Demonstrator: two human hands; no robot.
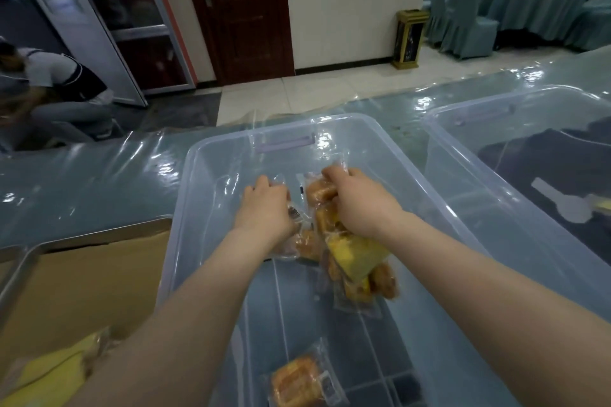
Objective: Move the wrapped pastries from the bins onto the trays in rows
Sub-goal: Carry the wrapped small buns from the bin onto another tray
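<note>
Where fingers curl inside clear bin (pixel 198 182), right hand (pixel 362 205) fingers clutch bunch of wrapped pastries (pixel 355 254) from above. Left hand (pixel 264 208) fingers pinch clear wrappers at same bunch's left edge. Lone pastry (pixel 297 380) lies at bin's near end. Paper-lined tray (pixel 82 274) sits left of bin on bench (pixel 82 182). Second bin (pixel 496 116) stands right.

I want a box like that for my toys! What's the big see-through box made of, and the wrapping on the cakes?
The bin looks like glossy, see-through plastic: the tablecloth shows through its walls. The film around the wrapped pastries seems thin clear plastic: it crinkles, shines and shows the golden pastry inside.
</note>
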